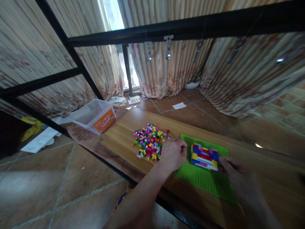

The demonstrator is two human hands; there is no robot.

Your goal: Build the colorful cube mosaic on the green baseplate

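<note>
Closest to me, the bare left forearm (145, 197) slants over the table's near edge, while the right forearm (259, 206) comes in from the lower right. Beyond them, floral curtains (143, 16) fill the back of my view, and brown floor tiles (95, 178) spread around the table. A black metal frame (107, 37) crosses in front of the curtains. I see the long wooden table (124, 136) running diagonally, its left end farther from me than its right part.

Just past that left end, a clear plastic bin (83, 124) with an orange label (104, 121) stands on brown cloth (83, 138). Toward the table's right part lies a green baseplate (200, 178), reaching from near the far edge back toward the near edge. Between it and the left end, a loose brick pile (151, 144) is spread out in many colours.

I have the left hand (172, 153) between pile and baseplate, fingers bent close together; I cannot tell whether they pinch anything. The right hand (238, 175) grasps the right end of the brick block (205, 156), a flat, multicoloured build over the baseplate, nearer its far edge; I cannot tell if it is raised.

Past the table's far edge, a white sheet (179, 105) lies on the floor. Smallest of all, one orange brick (133, 145) sits just left of the pile.
</note>
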